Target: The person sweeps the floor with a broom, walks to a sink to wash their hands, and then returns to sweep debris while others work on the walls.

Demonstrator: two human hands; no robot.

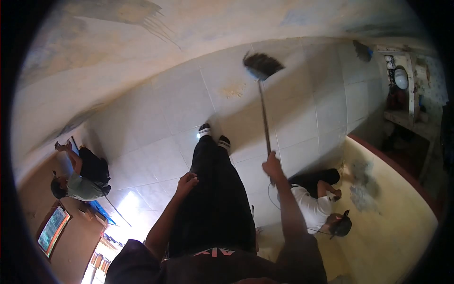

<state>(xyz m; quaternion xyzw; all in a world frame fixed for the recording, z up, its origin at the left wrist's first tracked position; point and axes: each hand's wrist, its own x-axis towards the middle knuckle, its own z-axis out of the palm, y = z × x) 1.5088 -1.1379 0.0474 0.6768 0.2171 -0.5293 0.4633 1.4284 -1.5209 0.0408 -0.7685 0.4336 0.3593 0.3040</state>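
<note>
Apparently sweeping, right hand (272, 166) wraps long dark-bristled broom (264, 113); left hand (187, 183) looks half-curled, contents unclear; yellowish crumbs (233, 90) suggest stroking leftward.

pale letters (215, 252) on the wearer's black shirt (189, 267) look like "aix" as they stand in this view, partly lost in folds; any print on the wall picture (53, 230) is too small to read.

Worn on the person's head, looks forward and steeply down towards the broom (263, 67); reaches very widely, inside a round dark edge, from the wall (118, 57) beyond the broom to the person's own dark shirt (213, 270), much nearer than the broom.
</note>
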